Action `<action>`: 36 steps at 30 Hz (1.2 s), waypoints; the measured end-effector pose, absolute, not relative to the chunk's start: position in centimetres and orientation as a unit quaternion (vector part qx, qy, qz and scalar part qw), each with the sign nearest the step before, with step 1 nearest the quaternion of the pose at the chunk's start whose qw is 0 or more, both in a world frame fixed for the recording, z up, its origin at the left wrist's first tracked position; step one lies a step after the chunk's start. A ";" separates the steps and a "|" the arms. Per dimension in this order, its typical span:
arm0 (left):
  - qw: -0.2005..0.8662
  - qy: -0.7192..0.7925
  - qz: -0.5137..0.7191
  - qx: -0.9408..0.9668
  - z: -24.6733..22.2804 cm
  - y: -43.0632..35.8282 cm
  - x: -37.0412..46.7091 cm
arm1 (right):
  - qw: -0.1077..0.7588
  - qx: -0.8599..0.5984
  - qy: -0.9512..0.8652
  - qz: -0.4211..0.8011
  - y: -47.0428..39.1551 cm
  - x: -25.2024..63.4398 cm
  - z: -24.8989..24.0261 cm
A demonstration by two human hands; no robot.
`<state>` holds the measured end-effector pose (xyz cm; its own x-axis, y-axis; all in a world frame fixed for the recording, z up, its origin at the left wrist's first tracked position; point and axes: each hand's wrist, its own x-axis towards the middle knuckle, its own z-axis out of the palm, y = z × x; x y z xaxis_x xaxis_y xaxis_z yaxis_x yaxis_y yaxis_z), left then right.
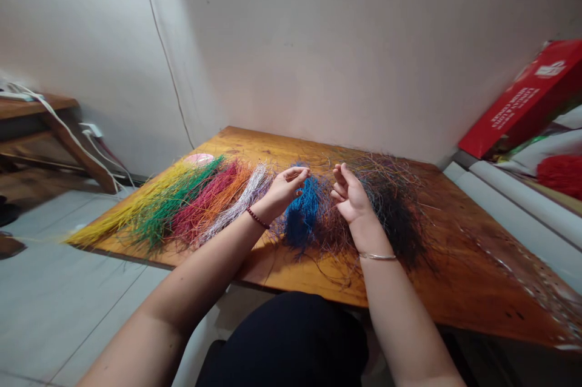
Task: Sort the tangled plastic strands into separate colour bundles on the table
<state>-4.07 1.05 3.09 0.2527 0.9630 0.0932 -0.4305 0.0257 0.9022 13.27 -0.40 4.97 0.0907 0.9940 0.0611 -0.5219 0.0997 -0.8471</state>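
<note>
My left hand [284,190] is raised over a blue bundle of thin strands [301,217], with its thumb and fingers pinched together. Facing it across a small gap, my right hand [351,196] has its thumb and forefinger closed, the other fingers curled. Whatever sits in either pinch is too fine to make out. Below my right hand lie a rust-brown bundle [334,232] and a dark grey-black bundle [402,217]. Left of my left hand are a pale lilac bundle [243,196], an orange bundle [222,193], a crimson bundle [202,202], a green bundle [182,202] and a yellow bundle [131,202].
All bundles rest on a wooden table [459,278] against a wall. A pink round item [199,159] is partly under strands at the back left. White rolls [527,205] and a red box [522,99] stand at the right. Cables [68,126] hang by a side table [40,107].
</note>
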 end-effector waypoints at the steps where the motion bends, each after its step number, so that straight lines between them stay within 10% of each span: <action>1: 0.654 0.295 0.537 0.444 3.1 1.0 -4.1 | 0.656 -0.340 -0.351 0.576 -0.4 13.2 4.9; 36: 0.387 0.433 0.782 0.226 2.8 6.2 -8.9 | 0.577 -0.439 -0.404 0.558 -0.3 12.2 4.1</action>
<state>-8.87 6.19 2.79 -0.5979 0.8013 0.0179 -0.4109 -0.3256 0.8516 12.21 -0.34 4.11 0.0507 0.9984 -0.0236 -0.2888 -0.0079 -0.9574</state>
